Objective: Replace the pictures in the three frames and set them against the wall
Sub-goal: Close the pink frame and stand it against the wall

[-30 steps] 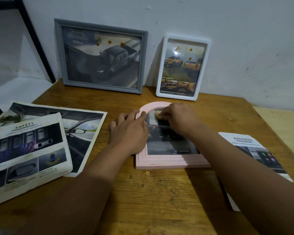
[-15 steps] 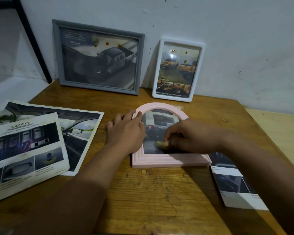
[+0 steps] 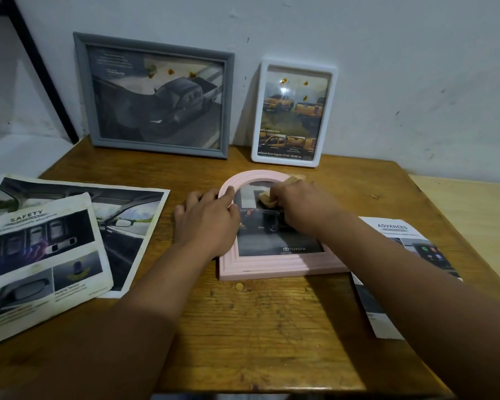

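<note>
The pink frame (image 3: pixel 274 262) with the round top lies flat in the middle of the picture, on the wooden table (image 3: pixel 257 327). A car picture is inside it. The left hand (image 3: pixel 207 223) lies flat and open on its left edge. The right hand (image 3: pixel 303 209) pinches a small tan cloth (image 3: pixel 266 197) on the glass. Near the top, the gray frame (image 3: pixel 156 93) and the white frame (image 3: pixel 293 112) lean on the wall (image 3: pixel 387 67). Loose car papers (image 3: pixel 41 249) lie at the left, and one paper (image 3: pixel 401 269) at the right.
</note>
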